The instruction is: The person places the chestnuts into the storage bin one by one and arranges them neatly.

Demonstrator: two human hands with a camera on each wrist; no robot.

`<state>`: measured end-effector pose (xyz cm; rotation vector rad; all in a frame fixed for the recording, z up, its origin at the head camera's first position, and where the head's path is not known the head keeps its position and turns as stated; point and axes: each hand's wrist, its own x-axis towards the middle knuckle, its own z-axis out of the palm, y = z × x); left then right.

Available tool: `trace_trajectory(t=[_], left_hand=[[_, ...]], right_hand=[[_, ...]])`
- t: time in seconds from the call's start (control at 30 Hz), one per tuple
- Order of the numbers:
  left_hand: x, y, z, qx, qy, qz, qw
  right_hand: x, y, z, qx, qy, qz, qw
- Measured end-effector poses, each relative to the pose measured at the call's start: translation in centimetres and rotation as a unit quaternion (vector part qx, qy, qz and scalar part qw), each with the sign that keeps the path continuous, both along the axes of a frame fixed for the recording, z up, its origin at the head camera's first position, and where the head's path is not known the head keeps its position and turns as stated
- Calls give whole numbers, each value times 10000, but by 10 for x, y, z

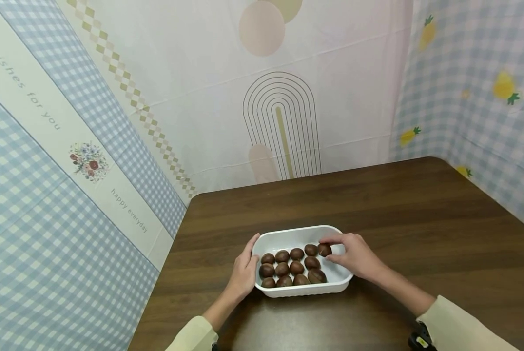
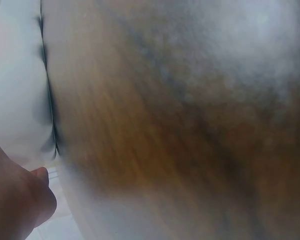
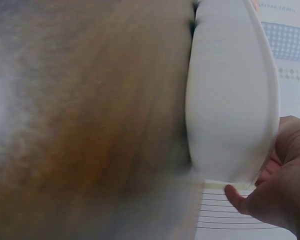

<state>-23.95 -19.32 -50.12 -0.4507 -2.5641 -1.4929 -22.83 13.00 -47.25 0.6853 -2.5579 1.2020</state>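
A white rectangular dish (image 1: 288, 291) stands on the table with several brown chestnuts (image 1: 296, 267) inside, laid in three rough rows. My right hand (image 1: 354, 254) reaches over the dish's right end and pinches a chestnut (image 1: 324, 250) between thumb and fingers, at the right end of the far row. At the opposite end, my left hand (image 1: 243, 270) holds the dish by its left rim, thumb at the edge. In the right wrist view the dish's outer wall (image 3: 230, 95) hides what the right hand (image 3: 285, 175) pinches. Only part of the left hand (image 2: 20, 200) shows in the left wrist view.
The dark wooden table (image 1: 419, 219) extends around the dish and ends at a printed cloth backdrop (image 1: 209, 97). Checked cloth (image 1: 485, 58) hangs along the right side and more on the left. A black device (image 1: 421, 340) sits at the right sleeve.
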Motion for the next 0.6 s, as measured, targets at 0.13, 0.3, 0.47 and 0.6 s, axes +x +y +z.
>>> trace_trajectory(t=[0.13,0.3,0.47,0.6], left_hand=[[0,-1,0,4,-25,-17,10000],[2,-4,0,31,-21,-68,10000],[5,-7,2,20,-13,-90,10000],[7,-10,1,-7,-5,-110,9999]], right_hand=[[1,-3,2,396,42,111,9991],[5,-9,4,717,24,110,9974],[9,-15,6,967,-82,128,9952],[11,-19,5,1134,-183,200,9932]])
